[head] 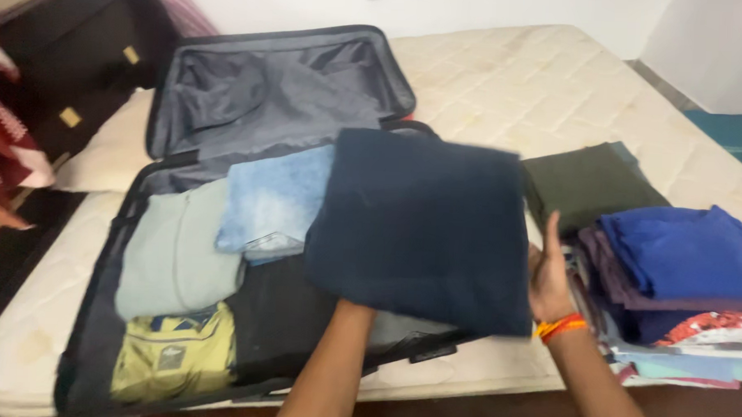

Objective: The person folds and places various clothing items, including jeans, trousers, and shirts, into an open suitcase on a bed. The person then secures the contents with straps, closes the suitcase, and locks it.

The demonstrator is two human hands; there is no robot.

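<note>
A folded dark navy garment (424, 227) is held flat over the right part of an open black suitcase (96, 322) on a bed. My left hand is hidden beneath the garment, only its forearm showing. My right hand (547, 276), with an orange wrist thread, supports the garment's right edge, palm against it. Inside the suitcase lie a folded pale grey-green garment (176, 255), light blue jeans (277, 201), a yellow shirt (177, 354) and a black item (281, 316).
The suitcase lid (268, 86) with grey lining stands open at the back. To the right on the mattress (540, 83) sit a dark green folded garment (590, 183) and a stack of blue and purple clothes (681, 269). Dark wooden furniture (64, 58) stands at the left.
</note>
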